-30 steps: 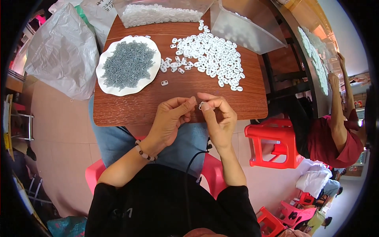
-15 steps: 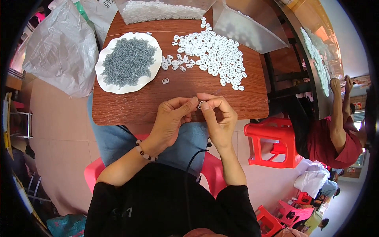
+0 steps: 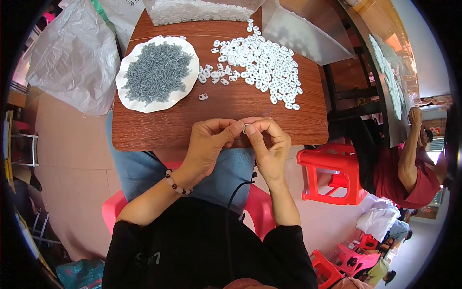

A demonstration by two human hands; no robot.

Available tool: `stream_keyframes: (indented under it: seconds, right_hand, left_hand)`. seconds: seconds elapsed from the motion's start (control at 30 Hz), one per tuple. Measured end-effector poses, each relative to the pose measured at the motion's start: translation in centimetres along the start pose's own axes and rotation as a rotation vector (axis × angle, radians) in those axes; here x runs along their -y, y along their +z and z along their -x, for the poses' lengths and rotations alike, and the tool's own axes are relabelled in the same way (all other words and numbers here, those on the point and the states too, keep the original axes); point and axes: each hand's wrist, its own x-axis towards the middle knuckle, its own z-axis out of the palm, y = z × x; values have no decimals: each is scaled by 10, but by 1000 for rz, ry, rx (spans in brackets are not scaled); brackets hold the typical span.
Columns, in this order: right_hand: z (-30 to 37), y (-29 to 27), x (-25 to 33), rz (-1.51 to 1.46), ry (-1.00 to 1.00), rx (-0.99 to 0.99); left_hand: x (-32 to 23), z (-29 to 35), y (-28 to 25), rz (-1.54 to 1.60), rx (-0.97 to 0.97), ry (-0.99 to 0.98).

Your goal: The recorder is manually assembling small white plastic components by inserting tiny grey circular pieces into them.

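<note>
Over the near edge of the brown wooden table [image 3: 159, 129], my two hands meet at the fingertips. A small white oval plastic piece [image 3: 245, 128] with holes is pinched between the thumb and fingers of my right hand [image 3: 270, 151]. My left hand [image 3: 204, 149] is closed in a pinch right against that piece; whatever its fingertips hold is hidden. Beyond them lies one loose two-holed white piece [image 3: 203, 97]. A scalloped white plate [image 3: 126, 100] at the left bears a heap of short grey pins [image 3: 158, 72]. Many similar white pieces [image 3: 262, 60] are spread to its right.
Along the far edge are a clear bin [image 3: 202, 12] of white pieces and a tilted translucent bin [image 3: 308, 38]. White sacks [image 3: 74, 58] stand left of the table. To the right are a red stool [image 3: 332, 176] and a person in a dark red shirt [image 3: 409, 178] at another table.
My fingertips have drawn closer together around the white piece, and my right index finger has curled in. The plate and the loose pieces stay where they were on the table.
</note>
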Motion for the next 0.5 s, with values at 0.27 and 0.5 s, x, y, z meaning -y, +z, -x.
stream_keyframes:
  seconds: [0.27, 0.5]
  right_hand:
    - [0, 8, 2, 32, -50, -73]
    - [-2, 6, -1, 80, -80, -58]
  left_hand:
    - [4, 1, 4, 74, -46, -5]
    - [7, 0, 7, 102, -82, 32]
